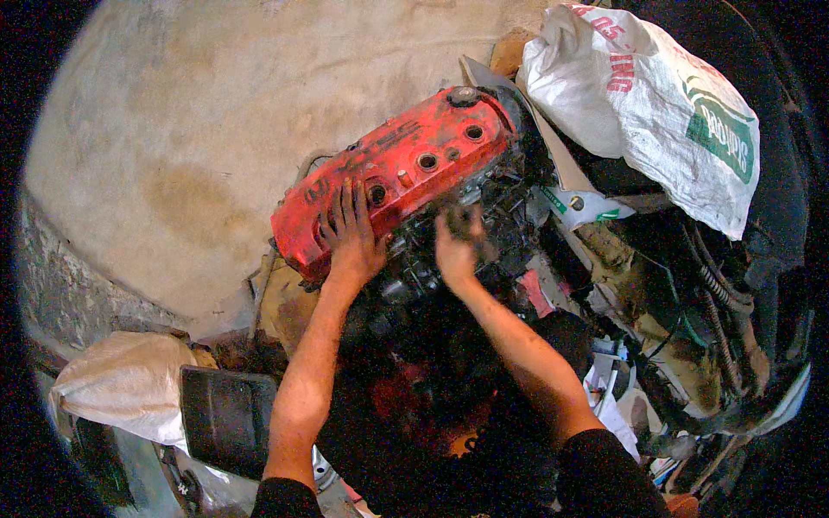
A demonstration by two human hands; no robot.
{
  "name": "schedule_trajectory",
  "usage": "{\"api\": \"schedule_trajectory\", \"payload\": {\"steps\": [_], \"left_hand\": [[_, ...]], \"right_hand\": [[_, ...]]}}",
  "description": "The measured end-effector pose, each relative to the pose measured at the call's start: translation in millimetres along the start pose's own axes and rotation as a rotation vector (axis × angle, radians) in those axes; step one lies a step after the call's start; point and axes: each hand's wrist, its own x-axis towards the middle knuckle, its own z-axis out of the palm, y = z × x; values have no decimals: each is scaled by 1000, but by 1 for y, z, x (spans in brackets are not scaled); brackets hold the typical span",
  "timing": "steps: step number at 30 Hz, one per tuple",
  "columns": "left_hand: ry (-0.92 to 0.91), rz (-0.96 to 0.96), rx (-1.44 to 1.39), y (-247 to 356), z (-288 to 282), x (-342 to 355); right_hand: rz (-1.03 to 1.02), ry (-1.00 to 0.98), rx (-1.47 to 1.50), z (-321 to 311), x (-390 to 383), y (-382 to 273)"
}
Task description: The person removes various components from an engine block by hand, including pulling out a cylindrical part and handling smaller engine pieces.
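Lying flat, unclenched, the left hand (pixel 354 240) touches the long red metal cover (pixel 401 155), seated on the grimy black engine (pixel 413 259); by the cover's near edge, the right hand (pixel 458 243) blurs, hold and remaining work unclear.

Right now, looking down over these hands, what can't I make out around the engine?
All in the head view:
Right hand: its fingers are blurred, so any grip is unclear.
Red cover: the left hand hides the patch beneath it.
Engine: its near lower side is lost in dark shadow.
White sack: its cloth hides any contents.
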Motion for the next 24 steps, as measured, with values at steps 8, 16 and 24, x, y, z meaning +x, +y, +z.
{"api": "schedule_trajectory", "payload": {"steps": [8,16,24], "left_hand": [[26,23,18,-8,1,0],[16,8,99,0,-2,-1],[104,53,56,-2,-1,0]], "right_hand": [[70,-124,-28,-1,-2,-20],[358,-201,296,-12,-1,-42],[81,-597,-146,-39,31,-55]]}}
